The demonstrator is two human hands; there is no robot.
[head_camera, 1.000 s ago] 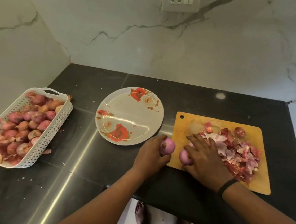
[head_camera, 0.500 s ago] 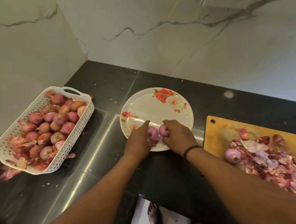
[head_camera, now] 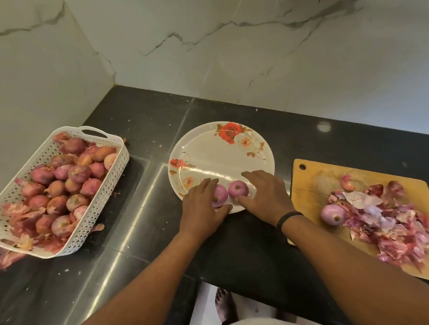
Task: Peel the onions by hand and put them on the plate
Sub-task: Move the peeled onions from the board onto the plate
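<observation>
A white plate (head_camera: 220, 156) with red flower prints sits on the black counter. Two peeled purple onions lie side by side at its front edge. My left hand (head_camera: 202, 208) holds the left onion (head_camera: 220, 195) between thumb and fingers. My right hand (head_camera: 266, 194), with a black band on the wrist, holds the right onion (head_camera: 237, 189) the same way. Both onions touch the plate. A third peeled onion (head_camera: 332, 215) lies on the wooden cutting board (head_camera: 312, 179), beside a heap of peels (head_camera: 392, 226).
A white perforated basket (head_camera: 120, 166) with several unpeeled onions (head_camera: 61, 192) stands at the left, with loose skins around it. Marble walls close the counter's back and left. The counter's front edge runs just below my forearms.
A second ago my hands were at the cutting board, each holding a peeled onion. They carried both onions left to the plate's front edge, where the onions now rest.
</observation>
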